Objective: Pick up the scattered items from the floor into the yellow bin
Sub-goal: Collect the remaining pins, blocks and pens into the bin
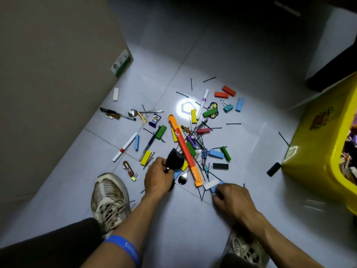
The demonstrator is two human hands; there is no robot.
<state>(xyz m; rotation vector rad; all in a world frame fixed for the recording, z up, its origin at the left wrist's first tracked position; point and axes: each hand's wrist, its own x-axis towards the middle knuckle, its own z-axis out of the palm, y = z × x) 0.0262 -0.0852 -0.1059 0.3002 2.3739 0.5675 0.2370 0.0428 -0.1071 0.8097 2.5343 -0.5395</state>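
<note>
left hand (158,176): fingers curled tight round the small metal end of a black fan-shaped item (174,159); the item sticks up just beyond the fingertips, off the floor.
right hand (232,196): low at the floor, blurred; fingers bent down and pinching a blue block (216,188) at its near end. A white block (211,184) lies touching the blue one, just past the fingertips.
yellow bin (316,151): well right of the right hand's fingers, tilted, mouth open to the right edge of view; already holds mixed items, too dark to name.
orange long pack (185,148): between the two hands, runs away from the fingers toward the pile; near end lies just left of the white block.
spoon (183,179): bowl between the hands, just right of the left knuckles.
pile: blocks in green, yellow, blue, red and many black hairpins, beyond both sets of fingertips.
black block (220,166): beyond the right fingers, near.
black cylinder (274,169): right of the right fingers, just beside the bin base.
white marker (125,147): left of and beyond the left fingers, apart.
shoes: left shoe (110,200) just left of the left wrist; right shoe (245,248) under the right forearm.
wristband (125,248): blue, on the left forearm.
floor (251,132): pale tiles, bright light spot beyond the pile.
</note>
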